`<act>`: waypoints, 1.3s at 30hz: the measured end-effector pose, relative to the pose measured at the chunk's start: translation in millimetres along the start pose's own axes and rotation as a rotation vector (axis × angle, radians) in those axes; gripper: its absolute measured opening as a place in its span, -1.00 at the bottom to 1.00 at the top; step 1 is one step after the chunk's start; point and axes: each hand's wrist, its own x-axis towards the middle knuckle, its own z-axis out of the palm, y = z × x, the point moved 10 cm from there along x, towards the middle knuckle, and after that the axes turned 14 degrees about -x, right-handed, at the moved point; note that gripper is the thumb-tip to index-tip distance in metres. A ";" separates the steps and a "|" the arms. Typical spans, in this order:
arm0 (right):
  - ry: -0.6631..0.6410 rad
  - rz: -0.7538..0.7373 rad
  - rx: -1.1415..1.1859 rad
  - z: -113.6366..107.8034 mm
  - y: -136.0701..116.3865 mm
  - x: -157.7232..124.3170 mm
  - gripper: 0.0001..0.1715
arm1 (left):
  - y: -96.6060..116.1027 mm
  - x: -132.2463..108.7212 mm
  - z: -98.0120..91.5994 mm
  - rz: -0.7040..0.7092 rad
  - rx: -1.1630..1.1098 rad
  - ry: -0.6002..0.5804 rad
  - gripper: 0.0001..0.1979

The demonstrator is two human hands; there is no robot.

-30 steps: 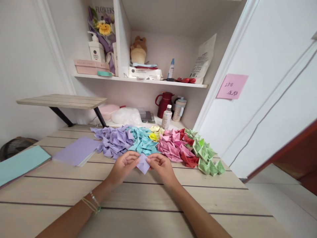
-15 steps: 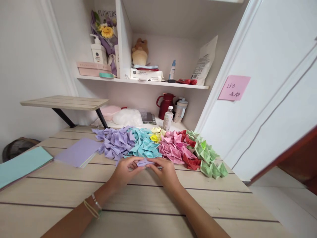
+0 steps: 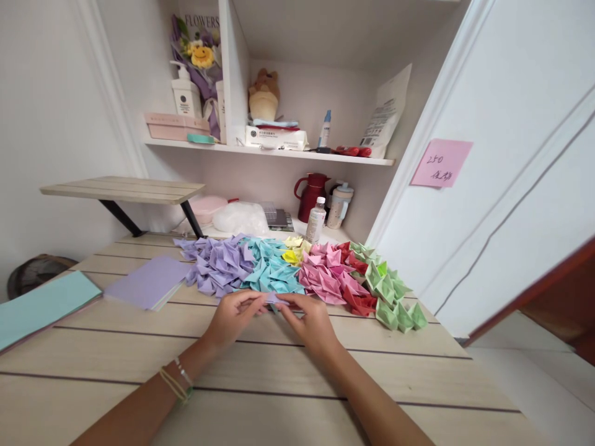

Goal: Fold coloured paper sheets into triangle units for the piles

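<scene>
Between my two hands is a small folded piece of purple paper [image 3: 273, 298], held just above the table in front of the pile. My left hand [image 3: 236, 314] pinches its left end between thumb and fingers. On the other end, the thumb and fingers of my right hand [image 3: 307, 319] are closed. Much of the paper is hidden behind my fingers. Beyond the hands lie many folded paper boats in colour groups: purple boats [image 3: 218, 263], blue boats [image 3: 274, 266], yellow boats [image 3: 294, 251], pink boats [image 3: 320, 272], red boats [image 3: 360, 301] and green boats [image 3: 385, 288].
Purple paper sheets [image 3: 146, 282] and a stack of teal paper [image 3: 46, 306] lie on the left. A small raised wooden stand [image 3: 123, 189] is at the back left. A bottle [image 3: 316, 221] and a red jug [image 3: 310, 198] stand behind the boats, under a shelf [image 3: 279, 153].
The left thumb and fingers have drawn closer together along the purple paper, and less of it shows now. The right hand keeps its grip nearly in place.
</scene>
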 end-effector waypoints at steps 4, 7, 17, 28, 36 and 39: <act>-0.004 0.037 -0.002 0.1 3.7 0.1 -0.67 | -5.4 -0.8 -1.1 -0.025 -0.027 0.009 -0.75; -0.011 0.024 -0.017 -0.2 1.3 0.9 -0.70 | -2.0 -1.4 -0.4 0.018 0.075 0.001 -0.74; -0.023 0.081 0.049 3.6 7.0 0.3 -0.71 | 16.1 -2.3 4.8 0.175 0.282 -0.010 -0.76; 0.044 0.014 -0.012 0.2 -1.6 0.2 -0.65 | 17.3 -8.8 10.5 0.256 0.491 -0.040 -0.76; 0.093 0.120 0.095 -0.2 7.6 -1.6 -0.64 | 19.8 -18.7 30.4 0.389 0.767 -0.135 -0.66; 0.084 0.131 0.124 4.9 9.2 -3.0 -0.59 | 17.3 -17.8 28.4 0.350 0.793 -0.089 -0.63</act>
